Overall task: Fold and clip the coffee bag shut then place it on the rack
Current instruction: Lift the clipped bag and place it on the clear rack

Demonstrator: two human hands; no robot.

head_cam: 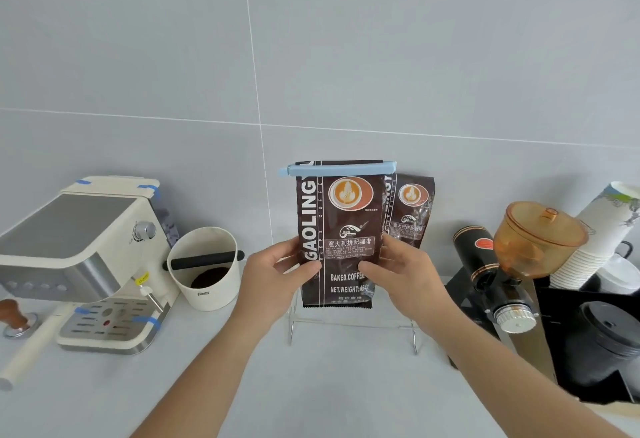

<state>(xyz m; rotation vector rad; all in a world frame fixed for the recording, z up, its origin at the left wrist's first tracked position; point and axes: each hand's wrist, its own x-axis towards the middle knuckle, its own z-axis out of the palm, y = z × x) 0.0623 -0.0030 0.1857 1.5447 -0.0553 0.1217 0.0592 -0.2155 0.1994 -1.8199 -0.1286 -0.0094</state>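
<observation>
Pale grey countertop (329,385) against a tiled wall. Landmark: clear wire-legged rack (353,326), standing at centre. Left of the rack, a cream knock box (204,271) with a black bar; farther left, a cream and steel espresso machine (83,264), then a wooden-handled tamper (15,316) and a portafilter (27,351). Right of the rack, a black grinder (491,278) with an amber hopper; beyond it, a black tray (588,344).

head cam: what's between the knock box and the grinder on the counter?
In the head view: both hands holding the clipped coffee bag over the wire rack, second bag behind.
</observation>
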